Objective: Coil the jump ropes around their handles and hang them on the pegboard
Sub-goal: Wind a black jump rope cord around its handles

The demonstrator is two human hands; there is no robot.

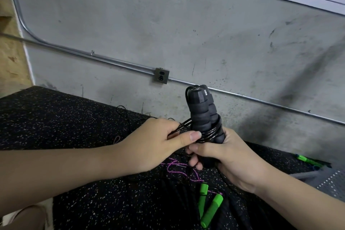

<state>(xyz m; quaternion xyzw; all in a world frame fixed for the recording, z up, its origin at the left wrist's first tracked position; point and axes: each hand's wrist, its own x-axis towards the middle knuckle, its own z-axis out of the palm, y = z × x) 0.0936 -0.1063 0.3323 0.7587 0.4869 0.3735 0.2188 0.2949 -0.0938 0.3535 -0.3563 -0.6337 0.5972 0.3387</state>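
The right hand [226, 157] grips the paired black foam handles [202, 115] upright above the speckled mat [74, 155] while the left hand [158, 140] pinches the thin, springy cord [183, 127], which probably needs steady tension to stay coiled.

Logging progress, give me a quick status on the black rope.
Right hand grips both black handles upright. Left hand pinches black cord, wrapping it round them. Green handles lie on mat. Pegboard not in view.
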